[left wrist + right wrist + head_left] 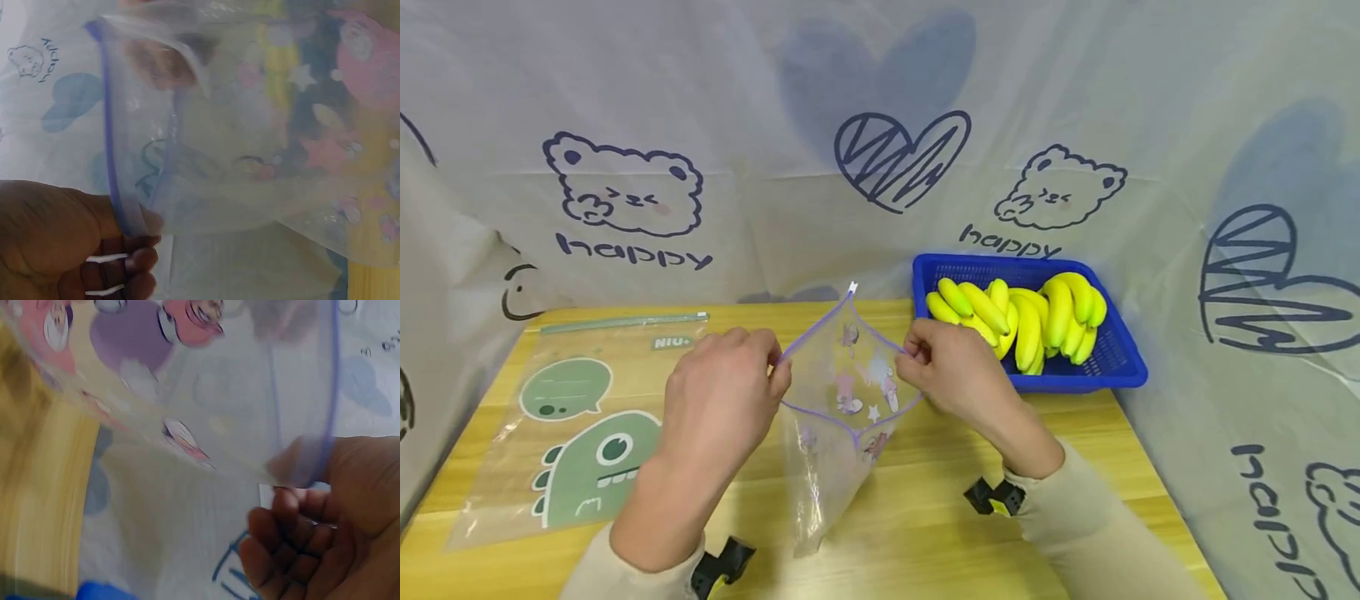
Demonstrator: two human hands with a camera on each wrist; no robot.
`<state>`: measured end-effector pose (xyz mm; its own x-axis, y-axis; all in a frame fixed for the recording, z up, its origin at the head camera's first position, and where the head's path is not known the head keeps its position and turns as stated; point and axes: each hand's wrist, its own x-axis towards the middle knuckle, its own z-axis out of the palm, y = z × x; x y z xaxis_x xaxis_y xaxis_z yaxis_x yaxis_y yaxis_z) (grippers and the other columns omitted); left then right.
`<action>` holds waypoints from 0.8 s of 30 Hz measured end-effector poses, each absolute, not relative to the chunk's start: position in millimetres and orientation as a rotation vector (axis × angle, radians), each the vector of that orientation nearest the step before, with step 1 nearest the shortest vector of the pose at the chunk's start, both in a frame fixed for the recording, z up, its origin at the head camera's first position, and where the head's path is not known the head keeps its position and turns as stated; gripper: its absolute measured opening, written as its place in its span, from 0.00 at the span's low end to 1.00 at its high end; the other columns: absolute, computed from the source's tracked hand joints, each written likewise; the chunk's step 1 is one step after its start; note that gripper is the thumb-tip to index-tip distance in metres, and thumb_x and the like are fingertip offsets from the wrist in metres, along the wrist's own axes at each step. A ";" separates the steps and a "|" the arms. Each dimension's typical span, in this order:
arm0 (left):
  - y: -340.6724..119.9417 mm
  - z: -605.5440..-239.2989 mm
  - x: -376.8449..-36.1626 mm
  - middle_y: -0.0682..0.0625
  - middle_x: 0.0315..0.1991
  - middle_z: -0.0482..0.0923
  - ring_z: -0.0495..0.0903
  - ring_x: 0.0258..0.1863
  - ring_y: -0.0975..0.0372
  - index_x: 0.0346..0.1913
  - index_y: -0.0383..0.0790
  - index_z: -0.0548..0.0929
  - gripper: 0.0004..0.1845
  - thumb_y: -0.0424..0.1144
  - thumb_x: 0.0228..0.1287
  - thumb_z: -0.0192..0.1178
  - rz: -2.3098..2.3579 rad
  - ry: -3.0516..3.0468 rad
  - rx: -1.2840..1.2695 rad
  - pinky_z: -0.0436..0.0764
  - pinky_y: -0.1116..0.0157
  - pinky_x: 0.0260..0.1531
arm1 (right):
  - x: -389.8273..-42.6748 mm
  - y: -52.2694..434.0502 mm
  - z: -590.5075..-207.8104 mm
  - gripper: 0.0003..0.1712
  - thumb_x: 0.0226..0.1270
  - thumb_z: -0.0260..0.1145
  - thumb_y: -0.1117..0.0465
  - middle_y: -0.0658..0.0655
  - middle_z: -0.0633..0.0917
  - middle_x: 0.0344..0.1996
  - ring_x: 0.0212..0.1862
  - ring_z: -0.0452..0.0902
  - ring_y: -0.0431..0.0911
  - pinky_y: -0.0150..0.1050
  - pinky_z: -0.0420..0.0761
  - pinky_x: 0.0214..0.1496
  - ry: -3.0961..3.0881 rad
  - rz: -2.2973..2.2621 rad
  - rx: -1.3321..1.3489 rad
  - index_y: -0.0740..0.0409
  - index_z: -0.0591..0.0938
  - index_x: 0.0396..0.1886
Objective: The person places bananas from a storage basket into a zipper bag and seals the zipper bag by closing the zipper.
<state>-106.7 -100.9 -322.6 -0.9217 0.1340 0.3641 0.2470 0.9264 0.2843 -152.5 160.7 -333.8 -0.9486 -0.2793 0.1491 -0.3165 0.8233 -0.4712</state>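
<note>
A clear zip bag (831, 467) with a purple-edged mouth and pink cartoon prints hangs over the table between both hands. My left hand (722, 400) pinches the left side of its mouth between thumb and fingers. Opposite it, my right hand (958, 371) pinches the right side, so the mouth spreads into a diamond shape. A white slider sits at the far corner of the mouth. In the left wrist view the zip bag (250, 144) stretches away from the left thumb. The right wrist view shows the bag's rim (334, 394) under the right thumb.
A blue basket (1075, 383) with bunches of yellow bananas (1030, 325) stands at the back right. On the left of the wooden table (925, 533) lies a larger clear zip bag (565, 450) with a green dinosaur print. A printed cloth (760, 125) hangs behind the table.
</note>
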 end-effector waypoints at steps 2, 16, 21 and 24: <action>-99.3 -328.1 -109.5 0.48 0.25 0.79 0.77 0.28 0.48 0.30 0.40 0.83 0.07 0.36 0.66 0.66 -0.411 -2.692 -0.341 0.74 0.50 0.30 | -150.3 157.0 -335.6 0.07 0.64 0.68 0.59 0.47 0.78 0.21 0.23 0.71 0.42 0.37 0.72 0.27 -2.892 0.793 0.519 0.51 0.79 0.28; -110.0 -327.7 -95.4 0.53 0.24 0.76 0.75 0.28 0.52 0.28 0.45 0.79 0.05 0.36 0.60 0.58 -0.535 -2.820 -0.234 0.70 0.53 0.34 | -141.5 160.4 -339.6 0.06 0.62 0.68 0.62 0.45 0.75 0.21 0.24 0.68 0.38 0.32 0.68 0.26 -2.931 1.053 0.695 0.50 0.79 0.28; -114.9 -309.9 -89.4 0.53 0.21 0.75 0.73 0.23 0.55 0.29 0.48 0.79 0.05 0.40 0.62 0.58 -0.613 -3.020 -0.126 0.68 0.55 0.23 | -149.8 156.7 -339.4 0.05 0.62 0.66 0.62 0.46 0.75 0.20 0.24 0.68 0.39 0.33 0.68 0.28 -2.960 1.018 0.707 0.51 0.79 0.27; -111.6 -305.3 -91.3 0.53 0.21 0.75 0.72 0.21 0.55 0.30 0.48 0.79 0.05 0.41 0.62 0.58 -0.626 -3.081 -0.130 0.66 0.57 0.20 | -154.1 157.6 -343.9 0.04 0.63 0.66 0.61 0.46 0.76 0.20 0.24 0.69 0.39 0.33 0.69 0.29 -3.001 0.912 0.682 0.51 0.80 0.29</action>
<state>-91.3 -111.6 -305.3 -0.9966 0.0816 0.0115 0.0796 0.9176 0.3895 -154.1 157.6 -343.9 -0.9074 -0.4164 0.0567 -0.3775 0.7485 -0.5452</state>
